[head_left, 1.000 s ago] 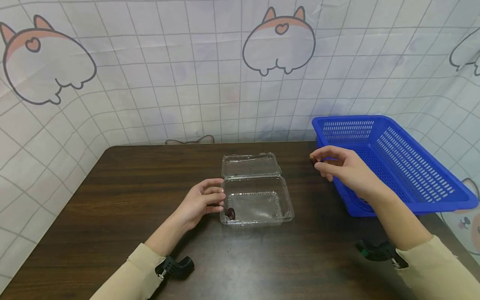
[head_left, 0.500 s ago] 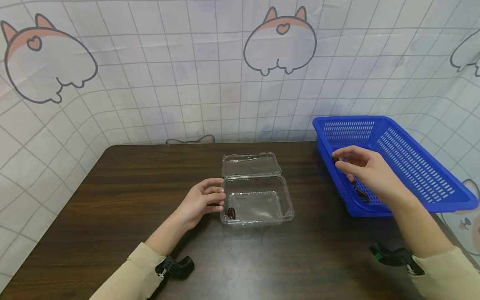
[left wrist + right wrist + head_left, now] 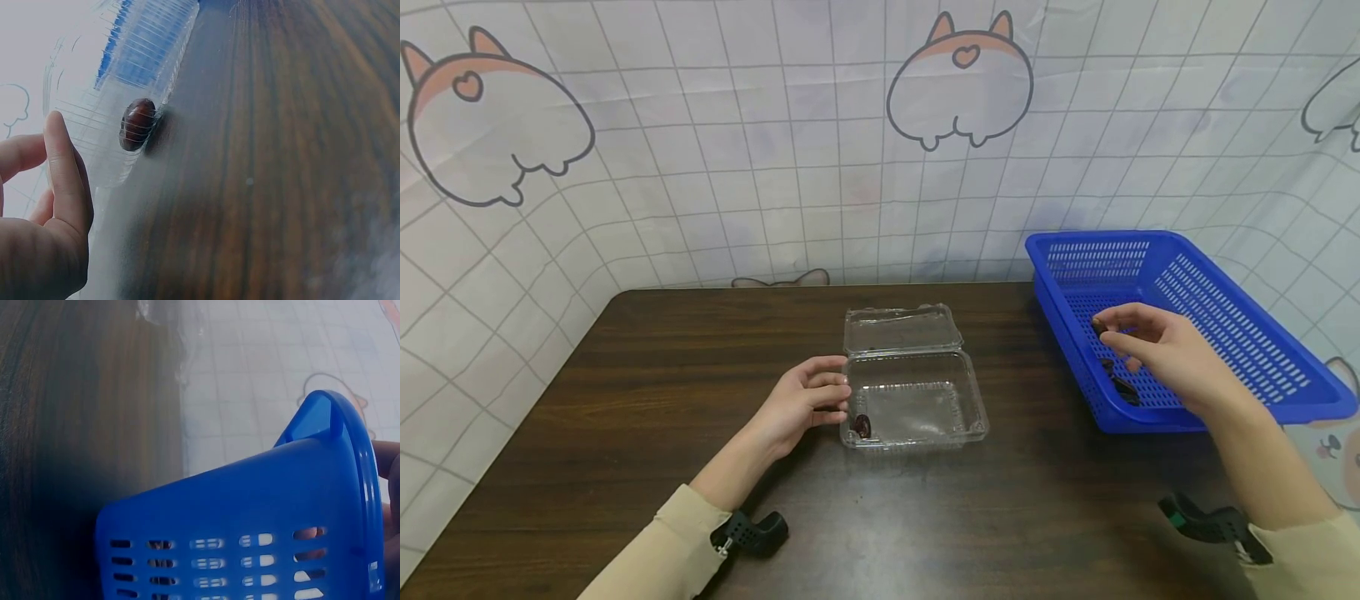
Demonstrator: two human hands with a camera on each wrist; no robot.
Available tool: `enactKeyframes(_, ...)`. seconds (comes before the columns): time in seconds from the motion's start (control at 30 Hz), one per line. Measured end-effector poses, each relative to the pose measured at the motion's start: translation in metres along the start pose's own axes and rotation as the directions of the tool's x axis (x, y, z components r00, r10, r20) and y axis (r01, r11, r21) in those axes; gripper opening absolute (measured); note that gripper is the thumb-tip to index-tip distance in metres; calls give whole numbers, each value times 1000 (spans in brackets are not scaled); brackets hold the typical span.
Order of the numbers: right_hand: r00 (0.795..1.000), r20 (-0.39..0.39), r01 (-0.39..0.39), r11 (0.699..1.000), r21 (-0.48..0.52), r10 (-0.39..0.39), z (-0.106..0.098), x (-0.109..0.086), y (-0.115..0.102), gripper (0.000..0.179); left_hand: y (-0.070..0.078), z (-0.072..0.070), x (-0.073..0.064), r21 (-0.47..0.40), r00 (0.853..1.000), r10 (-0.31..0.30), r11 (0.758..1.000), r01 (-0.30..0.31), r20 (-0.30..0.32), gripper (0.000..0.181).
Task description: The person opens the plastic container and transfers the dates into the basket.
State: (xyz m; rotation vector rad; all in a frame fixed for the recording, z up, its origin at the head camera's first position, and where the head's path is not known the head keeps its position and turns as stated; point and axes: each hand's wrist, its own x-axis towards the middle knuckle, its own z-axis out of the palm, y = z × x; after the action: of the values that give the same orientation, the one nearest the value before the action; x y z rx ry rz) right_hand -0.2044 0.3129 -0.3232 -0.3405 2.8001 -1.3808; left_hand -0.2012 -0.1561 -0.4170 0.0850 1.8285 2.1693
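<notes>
A clear plastic clamshell box (image 3: 917, 400) lies unfolded on the table, lid tipped away at the back. In its near left corner is one glossy dark brown date (image 3: 862, 427); the left wrist view shows this date (image 3: 137, 125) through the ribbed wall. My left hand (image 3: 808, 400) touches the box's left side with its fingers nearly straight. Over the left part of the blue basket (image 3: 1217, 333), my right hand (image 3: 1165, 350) pinches a dark date (image 3: 1099, 327) between thumb and fingertips. Below that hand, more dark dates (image 3: 1125, 390) lie in the basket. The basket wall mostly hides the hand in the right wrist view.
The slotted basket stands at the right end of the dark wooden table (image 3: 700, 350), its rim raised well above the tabletop. A white gridded cloth (image 3: 850, 167) with cartoon prints hangs behind and at both sides.
My right hand has moved right with the pinched date, from outside the basket's left rim to over its inside. Dates in the basket have come into view. The left hand and box stay put.
</notes>
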Motion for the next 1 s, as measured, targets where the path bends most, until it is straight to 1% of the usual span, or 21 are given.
enactKeyframes(0.1,1000,9,-15,1000,-18,15,-1,-1,3,39,0,0,0,3,1000,1,1000,-1,2,52)
enactKeyframes(0.23,999,27,-22,1000,-9,22,-3,-2,6,36,1,0,-1,6,1000,3,1000,-3,1,52)
enactKeyframes(0.33,999,38,-14,1000,4,14,-4,-2,7,33,0,0,-1,6,1000,2,1000,-2,1,52)
enactKeyframes(0.43,999,47,16,1000,8,-16,-3,-2,4,31,0,0,0,7,1000,3,1000,-3,3,52)
enactKeyframes(0.6,993,73,87,996,30,-89,2,1,-8,34,0,0,0,8,1000,2,1000,-2,0,52)
enactKeyframes(0.77,989,99,109,993,51,-113,11,4,-22,32,1,0,0,11,1000,1,1000,-1,4,52)
enactKeyframes(0.9,982,145,115,991,71,-124,19,8,-35,30,1,1,0,9,1000,-2,1000,2,3,51)
enactKeyframes(1.0,968,193,145,986,82,-159,28,13,-46,27,2,1,0,11,1000,-4,1000,4,-1,51)
